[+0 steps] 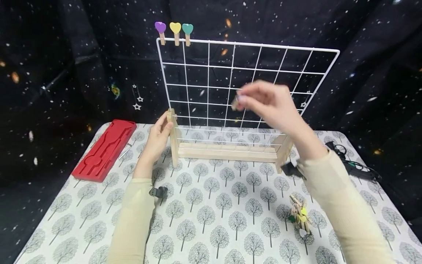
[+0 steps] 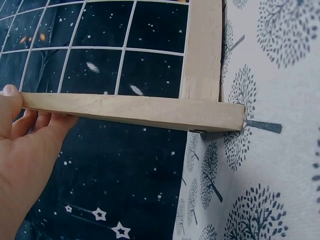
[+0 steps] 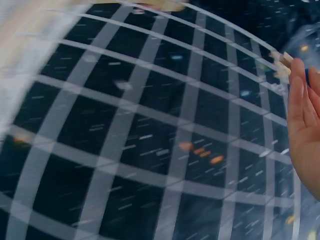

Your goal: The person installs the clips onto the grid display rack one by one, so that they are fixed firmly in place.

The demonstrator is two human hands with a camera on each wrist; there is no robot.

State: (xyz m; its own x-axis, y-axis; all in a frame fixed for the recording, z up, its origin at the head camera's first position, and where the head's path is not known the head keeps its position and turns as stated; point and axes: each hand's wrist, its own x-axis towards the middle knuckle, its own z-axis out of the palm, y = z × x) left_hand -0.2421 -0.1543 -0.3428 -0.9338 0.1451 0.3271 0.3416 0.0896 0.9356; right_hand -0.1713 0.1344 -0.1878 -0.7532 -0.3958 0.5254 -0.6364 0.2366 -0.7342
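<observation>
Right hand was raised in front of the grid, well below its top wire, thumb and fingertips brought together on a small peg. Motion blurred the piece; colour of any heart on it could not be read. In the right wrist view a wooden tip stuck out past the fingers, presumably because a pinch at one end leaves the other unobstructed.

Left hand was curled about the stand's left post near its upper end, thumb on one side, fingers on the other. Hold judged to be for steadying, since the grid stood tall on a slim wooden base.

On the top wire, at its left end, sat a purple peg, a yellow peg and a teal peg, hearts uppermost, likely for display. A loose pile of pegs lay on the cloth by the right forearm, apparently for easy reach. Red tray lay at far left, probably set aside.
</observation>
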